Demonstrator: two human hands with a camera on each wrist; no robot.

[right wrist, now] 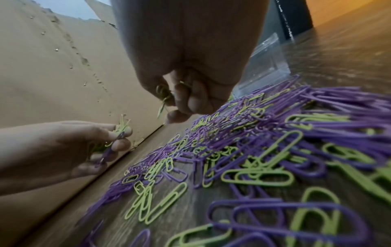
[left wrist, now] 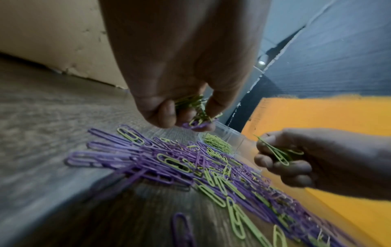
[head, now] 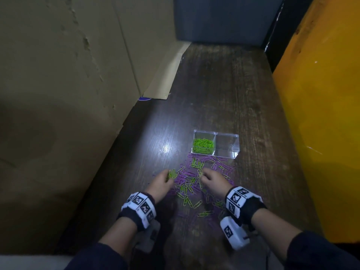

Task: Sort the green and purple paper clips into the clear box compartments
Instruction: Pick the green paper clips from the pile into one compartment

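Observation:
A mixed heap of green and purple paper clips (head: 196,184) lies on the dark wooden table, in front of a clear two-compartment box (head: 227,134). Its left compartment holds green clips (head: 203,145); the right one looks empty. My left hand (head: 164,181) hovers at the heap's left edge and grips a bunch of green clips (left wrist: 193,107) with one purple clip caught at the fingertips. My right hand (head: 211,181) is over the heap's middle, curled round a few green clips (right wrist: 164,96).
A brown cardboard wall (head: 68,94) stands close on the left, a yellow panel (head: 321,114) on the right and a grey-blue panel (head: 224,18) at the back. Bare table (head: 224,84) stretches beyond the box.

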